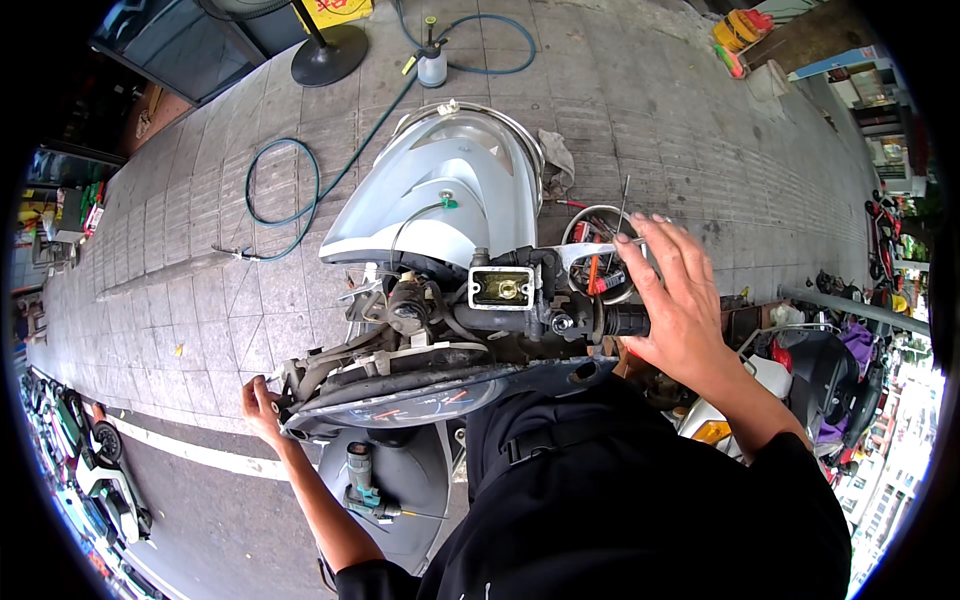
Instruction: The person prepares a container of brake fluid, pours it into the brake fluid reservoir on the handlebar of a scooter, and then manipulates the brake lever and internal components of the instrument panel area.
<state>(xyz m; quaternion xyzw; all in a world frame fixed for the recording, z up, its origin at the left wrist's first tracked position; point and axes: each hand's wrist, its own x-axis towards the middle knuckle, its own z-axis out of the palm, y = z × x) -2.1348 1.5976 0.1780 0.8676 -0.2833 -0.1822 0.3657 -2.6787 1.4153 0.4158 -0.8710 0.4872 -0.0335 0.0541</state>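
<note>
A scooter with its handlebar cover off stands before me. My left hand (262, 408) is closed around the left end of the handlebar. On the other side, my right hand (680, 285) has its fingers stretched out over the silver brake lever (590, 254), its palm beside the black right grip (628, 321). The fingertips are at the lever's outer end; firm contact is hard to tell. Between the hands, the brake fluid reservoir (503, 289) is uncovered, with yellowish fluid inside. The instrument panel (410, 405) hangs tilted toward me among wires and hoses.
A teal cordless drill (362, 480) lies on the scooter's seat (415, 490). Beyond the right grip is a round container (606, 212) of tools. A hose (318, 190), a spray bottle (432, 68) and a fan base (330, 55) are on the paving ahead. Parked scooters (820, 380) crowd the right.
</note>
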